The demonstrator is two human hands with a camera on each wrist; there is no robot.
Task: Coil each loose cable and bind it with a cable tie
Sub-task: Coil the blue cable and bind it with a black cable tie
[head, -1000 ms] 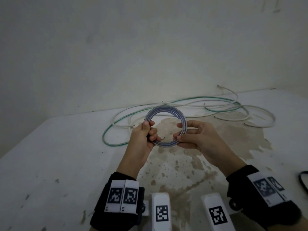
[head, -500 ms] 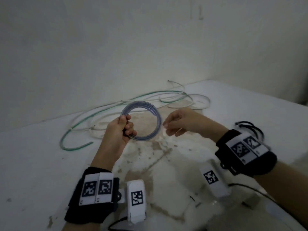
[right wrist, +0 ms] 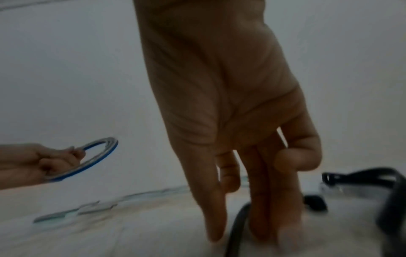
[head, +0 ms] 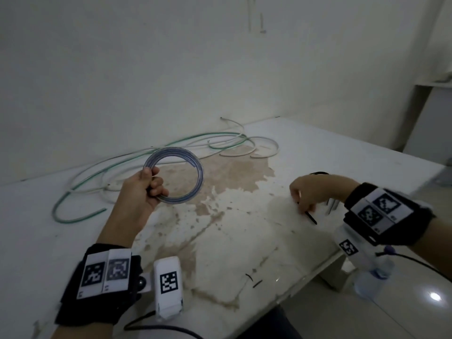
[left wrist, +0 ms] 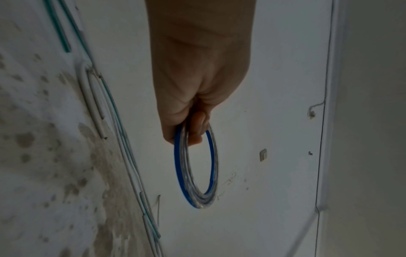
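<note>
My left hand grips a coil of clear, blue-striped cable by its left side and holds it upright above the table. The same coil hangs from those fingers in the left wrist view. My right hand is down at the table's right side, well apart from the coil. Its fingers point mostly straight down and touch the table at a black cable tie, which runs between them. The blur hides any pinch.
Loose green and white cables sprawl along the back of the stained white table, by the wall. More black ties lie just beyond my right hand. Small black offcuts sit near the front edge, which drops off at the right.
My right hand let go of the coil and swung right and down to the black ties. The left hand now holds the coil alone. My view turned to the right.
</note>
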